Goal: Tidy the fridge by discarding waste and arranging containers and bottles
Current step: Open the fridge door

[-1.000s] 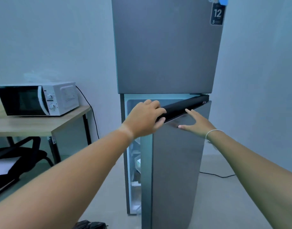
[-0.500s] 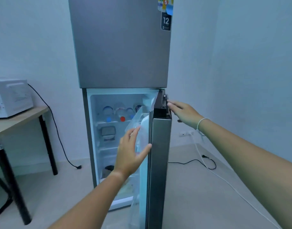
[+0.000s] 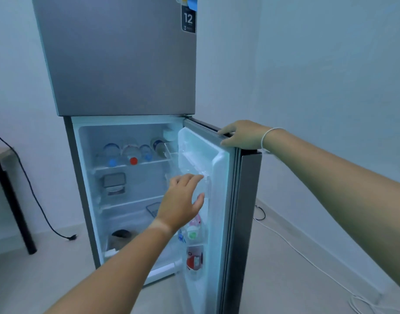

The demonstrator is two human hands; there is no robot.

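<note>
The fridge (image 3: 117, 64) stands with its lower door (image 3: 219, 177) swung wide; four bottles (image 3: 133, 152) lie side by side on the top shelf, one grey-lidded container (image 3: 114, 181) sits on the shelf below, and a red carton (image 3: 194, 260) stands in the lowest door bin. The right hand (image 3: 242, 135) grips the door's top edge, fingers curled over it. The left hand (image 3: 183, 200) is open and empty, fingers spread by a clear door bin (image 3: 194, 164) — whether it touches, I cannot tell — and its forearm hides part of the lower shelves.

A dark rectangular sticker (image 3: 189, 19) on the grey metal upper fridge door (image 3: 117, 55) reads "12" and, below it, "3".
</note>
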